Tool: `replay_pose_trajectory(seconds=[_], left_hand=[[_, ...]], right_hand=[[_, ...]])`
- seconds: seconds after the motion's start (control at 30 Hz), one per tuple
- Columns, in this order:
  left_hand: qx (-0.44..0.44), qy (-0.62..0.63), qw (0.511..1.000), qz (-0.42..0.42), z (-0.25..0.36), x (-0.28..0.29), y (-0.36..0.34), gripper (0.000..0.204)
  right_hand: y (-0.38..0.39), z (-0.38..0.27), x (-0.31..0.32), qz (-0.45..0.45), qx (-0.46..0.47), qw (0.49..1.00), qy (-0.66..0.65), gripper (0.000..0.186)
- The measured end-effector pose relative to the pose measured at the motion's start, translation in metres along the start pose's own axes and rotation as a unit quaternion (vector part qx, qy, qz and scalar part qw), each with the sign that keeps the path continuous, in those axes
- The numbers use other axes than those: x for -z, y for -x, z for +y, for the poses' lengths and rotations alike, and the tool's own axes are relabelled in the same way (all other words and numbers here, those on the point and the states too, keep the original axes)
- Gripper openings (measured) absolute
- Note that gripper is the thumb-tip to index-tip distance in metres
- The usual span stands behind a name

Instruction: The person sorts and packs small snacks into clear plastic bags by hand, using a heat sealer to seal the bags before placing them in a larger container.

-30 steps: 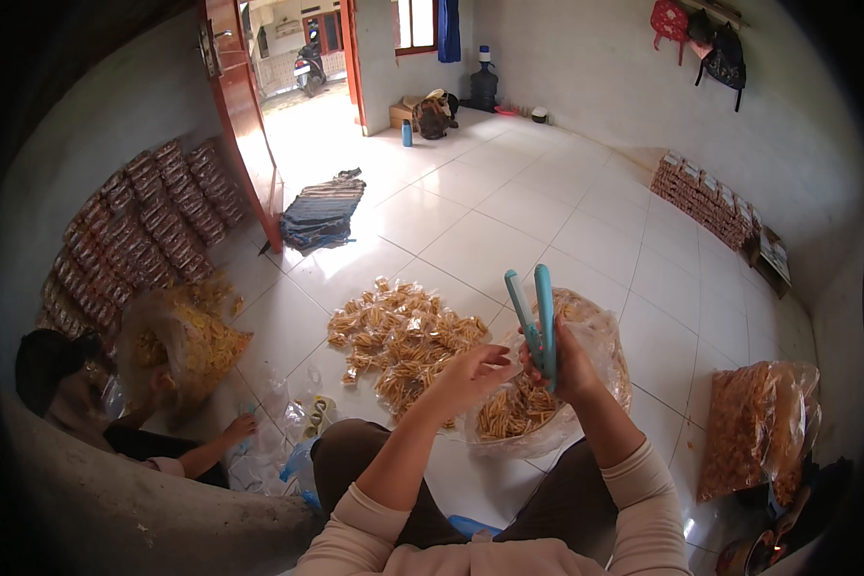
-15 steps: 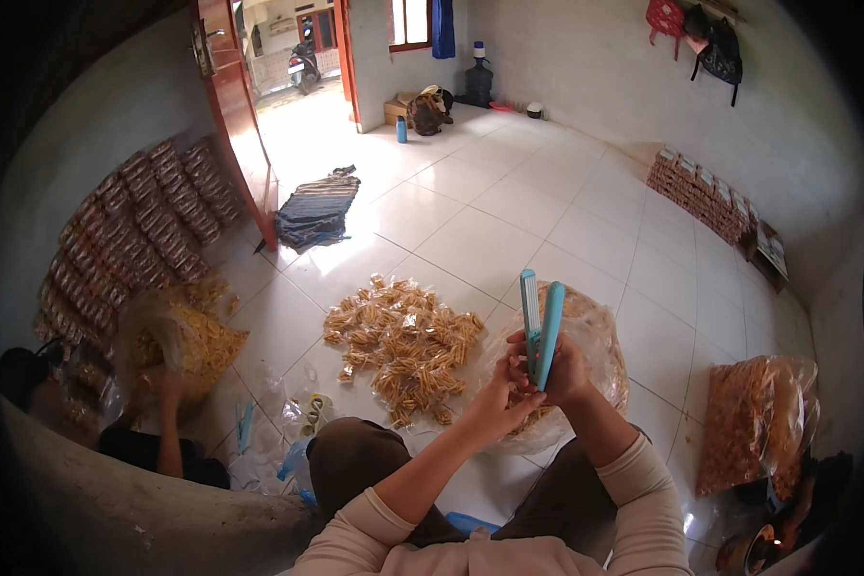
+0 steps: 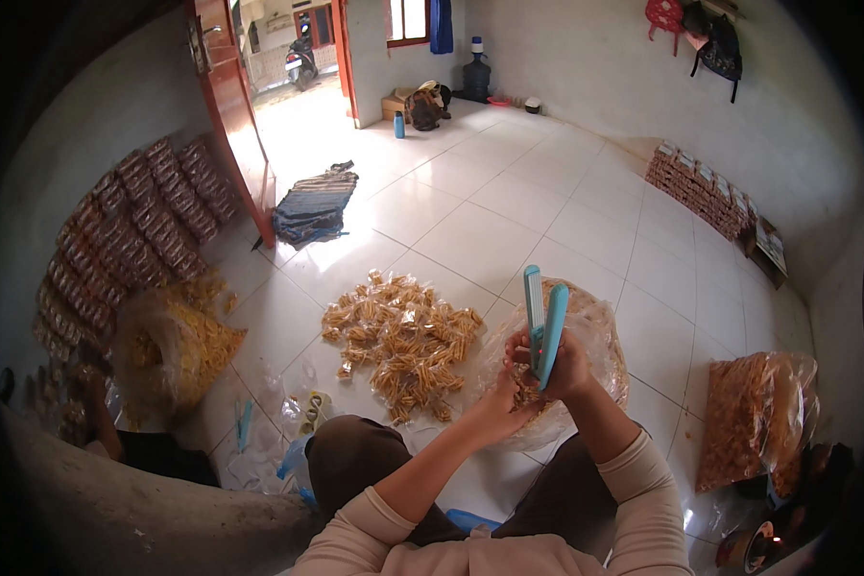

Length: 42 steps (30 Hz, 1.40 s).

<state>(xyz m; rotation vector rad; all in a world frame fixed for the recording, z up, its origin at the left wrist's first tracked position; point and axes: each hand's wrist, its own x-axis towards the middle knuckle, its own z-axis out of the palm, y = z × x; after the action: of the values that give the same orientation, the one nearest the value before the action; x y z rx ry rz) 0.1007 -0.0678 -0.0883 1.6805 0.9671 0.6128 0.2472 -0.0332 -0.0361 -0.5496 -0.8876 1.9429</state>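
In my right hand point(image 3: 570, 367) is a turquoise hair straightener point(image 3: 553, 331), its ridged arms spread in a narrow V and pointing away from me. My left hand point(image 3: 505, 403) is close beside it, fingers curled under what looks like a small clear packet of brown snack sticks, mostly hidden by the hands. Beneath both hands stands a big clear plastic bag point(image 3: 600, 336) of snacks, between my knees and beyond. Left of it lies a heap of small filled snack packets point(image 3: 403, 346) on the floor.
At left, a person's arm point(image 3: 104, 413) is near an open bag of yellow snacks point(image 3: 197, 350). Stacked packs point(image 3: 134, 221) line that wall. Another turquoise straightener point(image 3: 244, 422) lies by loose plastic. A full snack bag point(image 3: 754, 418) stands at right. A striped cloth point(image 3: 315, 206) lies near the door.
My left hand has shifted slightly down and away from the straightener's hinge end. The other person's arm has drawn back from the yellow snack bag toward the left.
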Motion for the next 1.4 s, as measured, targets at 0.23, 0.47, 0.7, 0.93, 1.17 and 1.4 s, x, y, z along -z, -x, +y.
replay_pose_trajectory(seconds=[0.23, 0.47, 0.7, 0.93, 1.17, 1.4], left_hand=[[-0.007, 0.028, 0.999, -0.034, 0.029, 0.008, 0.012, 0.086], [0.049, -0.084, 0.995, -0.034, 0.004, 0.007, 0.004, 0.08], [0.224, -0.269, 0.931, 0.108, 0.048, 0.088, 0.03, 0.092], [0.15, -0.097, 0.863, 0.472, 0.034, 0.206, 0.133, 0.071], [0.271, -0.011, 0.864, 0.425, -0.142, 0.245, 0.165, 0.064], [0.361, -0.085, 0.839, 0.399, -0.255, 0.27, 0.164, 0.039]], right_hand=[[-0.001, 0.001, 0.009, -0.037, -0.003, 0.999, -0.024, 0.036], [-0.007, 0.002, 0.007, -0.083, -0.002, 0.996, -0.026, 0.04], [-0.034, 0.004, -0.02, 0.074, -0.04, 0.992, 0.09, 0.038], [-0.083, 0.029, -0.04, 0.064, -0.152, 0.961, 0.223, 0.045], [-0.14, 0.099, -0.071, -0.017, -0.16, 0.951, 0.263, 0.031], [-0.187, 0.179, -0.067, -0.111, -0.169, 0.91, 0.362, 0.031]])
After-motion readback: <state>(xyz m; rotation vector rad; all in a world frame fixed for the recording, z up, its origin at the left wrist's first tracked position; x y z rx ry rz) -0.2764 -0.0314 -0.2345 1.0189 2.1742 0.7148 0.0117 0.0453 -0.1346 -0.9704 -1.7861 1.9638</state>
